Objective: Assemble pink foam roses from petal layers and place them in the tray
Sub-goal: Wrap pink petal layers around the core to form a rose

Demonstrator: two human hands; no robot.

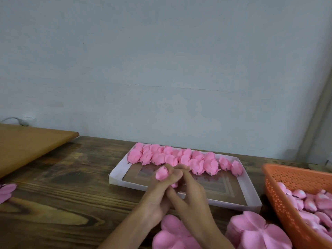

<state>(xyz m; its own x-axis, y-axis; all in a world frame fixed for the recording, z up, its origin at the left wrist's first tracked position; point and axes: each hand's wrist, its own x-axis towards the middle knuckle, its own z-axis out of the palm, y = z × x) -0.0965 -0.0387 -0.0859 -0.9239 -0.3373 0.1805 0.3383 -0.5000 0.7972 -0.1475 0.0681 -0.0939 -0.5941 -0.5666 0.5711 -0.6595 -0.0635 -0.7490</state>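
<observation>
At the bottom of the frame lie two petal stacks [172, 234], flat, lobed foam discs, matte and soft-edged. Just above them my hands cross. My left hand [156, 200] curls its fingers around the rose [161, 174], and my right hand [190, 193] pinches it from the right side, so both hands grasp the one bud. It is small, rounded and tightly wrapped. Its long axis seems to run from my palms toward the far side, though its base is hidden.

The rose hangs over the near left part of the tray [115, 178], a shallow white card box with a bare brown floor. Free floor lies directly under and beyond my fingertips, so I judge the placing to be a short forward reach, with the left hand the better carrier.

Further up, the finished roses [170, 157] crowd the tray's far edge. The perforated orange plastic basket [273, 191] at the right holds more buds. All of it rests on the dark, grainy wooden table [62, 194].
</observation>
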